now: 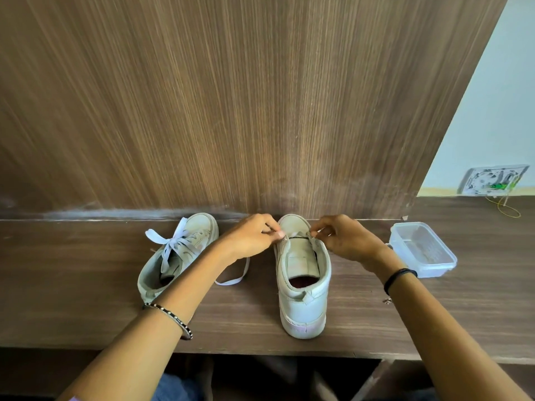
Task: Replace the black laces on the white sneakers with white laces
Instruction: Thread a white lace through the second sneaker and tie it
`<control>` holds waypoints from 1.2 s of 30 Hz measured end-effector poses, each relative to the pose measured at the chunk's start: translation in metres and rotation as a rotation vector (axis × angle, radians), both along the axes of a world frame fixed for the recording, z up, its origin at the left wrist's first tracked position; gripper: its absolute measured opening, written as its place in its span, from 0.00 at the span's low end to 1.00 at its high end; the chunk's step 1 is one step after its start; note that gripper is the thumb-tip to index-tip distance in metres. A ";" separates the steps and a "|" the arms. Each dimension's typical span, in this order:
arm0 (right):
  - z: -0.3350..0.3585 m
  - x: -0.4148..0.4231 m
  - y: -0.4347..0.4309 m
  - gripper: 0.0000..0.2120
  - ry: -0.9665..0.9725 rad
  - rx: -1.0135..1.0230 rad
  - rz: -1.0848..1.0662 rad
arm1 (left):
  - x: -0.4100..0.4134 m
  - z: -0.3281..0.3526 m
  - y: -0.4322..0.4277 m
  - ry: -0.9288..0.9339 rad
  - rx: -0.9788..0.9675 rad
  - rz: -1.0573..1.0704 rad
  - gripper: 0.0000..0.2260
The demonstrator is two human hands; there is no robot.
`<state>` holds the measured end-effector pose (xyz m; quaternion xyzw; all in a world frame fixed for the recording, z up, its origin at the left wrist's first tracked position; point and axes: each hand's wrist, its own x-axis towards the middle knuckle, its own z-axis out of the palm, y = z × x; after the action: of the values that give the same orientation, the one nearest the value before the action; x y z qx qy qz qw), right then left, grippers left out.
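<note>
Clear plastic box [434, 270] flanks the sneaker [302, 302]; left hand [251, 238] and right hand [348, 241] pinch its white lace [296, 233].

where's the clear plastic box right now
In the head view, the clear plastic box sits on the wooden ledge at far right, just outside the right hand.

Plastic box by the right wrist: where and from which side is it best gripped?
Probably from above with the right hand, once it frees the lace: thumb and fingers across the short width of the plastic box, under its rim lip. It stands upright, open, nearest that hand.
</note>
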<state>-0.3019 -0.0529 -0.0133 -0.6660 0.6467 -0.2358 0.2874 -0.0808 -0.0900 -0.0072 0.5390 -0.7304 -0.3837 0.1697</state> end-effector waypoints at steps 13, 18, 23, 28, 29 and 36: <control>0.006 0.000 0.000 0.08 0.308 -0.078 -0.059 | 0.005 0.006 0.000 0.035 0.111 0.047 0.07; 0.006 -0.007 0.007 0.08 0.201 -0.085 0.088 | 0.004 -0.002 -0.002 0.052 0.006 0.021 0.06; 0.000 -0.014 0.007 0.07 0.056 -0.135 0.090 | 0.004 -0.006 -0.004 0.065 -0.140 0.025 0.04; -0.004 -0.017 0.009 0.05 -0.270 -0.058 0.027 | 0.001 -0.003 -0.001 -0.113 -0.366 -0.032 0.04; -0.004 -0.016 0.009 0.05 -0.312 -0.037 0.012 | 0.000 -0.003 0.000 -0.181 -0.443 -0.076 0.04; -0.008 -0.013 -0.001 0.02 -0.112 -0.124 0.010 | -0.006 0.000 0.005 -0.220 -0.379 -0.054 0.08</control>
<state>-0.3146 -0.0536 -0.0215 -0.6714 0.6105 -0.3110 0.2825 -0.0873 -0.0850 -0.0077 0.5163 -0.8178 -0.1828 0.1767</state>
